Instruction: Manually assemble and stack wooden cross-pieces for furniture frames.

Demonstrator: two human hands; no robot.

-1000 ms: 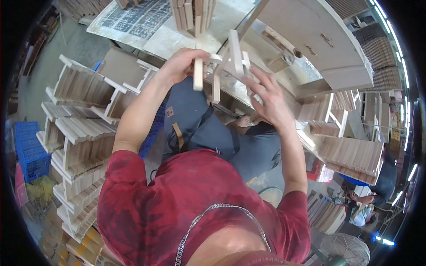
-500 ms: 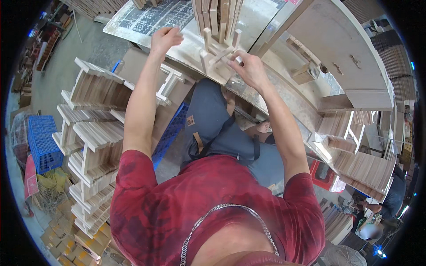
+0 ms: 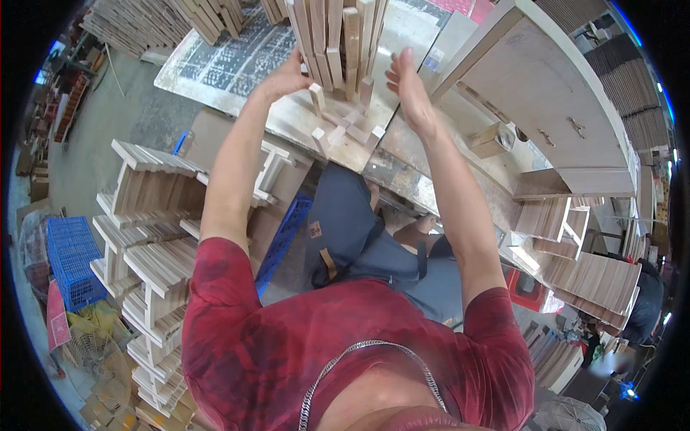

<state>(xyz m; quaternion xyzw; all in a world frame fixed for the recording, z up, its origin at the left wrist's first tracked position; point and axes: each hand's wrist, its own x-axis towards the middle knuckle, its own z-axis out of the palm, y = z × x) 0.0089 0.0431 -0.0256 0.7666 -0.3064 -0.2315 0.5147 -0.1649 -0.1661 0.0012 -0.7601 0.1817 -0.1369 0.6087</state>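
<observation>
Wooden cross frame (image 3: pixel 349 121), pegs up, is on the worktable (image 3: pixel 289 118) near the front edge; around it, L to R: blue crate (image 3: pixel 75 262), stacked wooden pieces (image 3: pixel 159 194), bundle of upright sticks (image 3: pixel 351 50) right behind it in the way on the far side, tilted panel (image 3: pixel 539 93), more stacked wood (image 3: pixel 591 282). Left hand (image 3: pixel 284 77) is at the bundle's left side, fingertips partly hidden, can't tell if it's gripping; frame lies between the forearms, bodyward of both hands; right hand (image 3: pixel 407 82) is spread, holding nothing, right of the sticks.
</observation>
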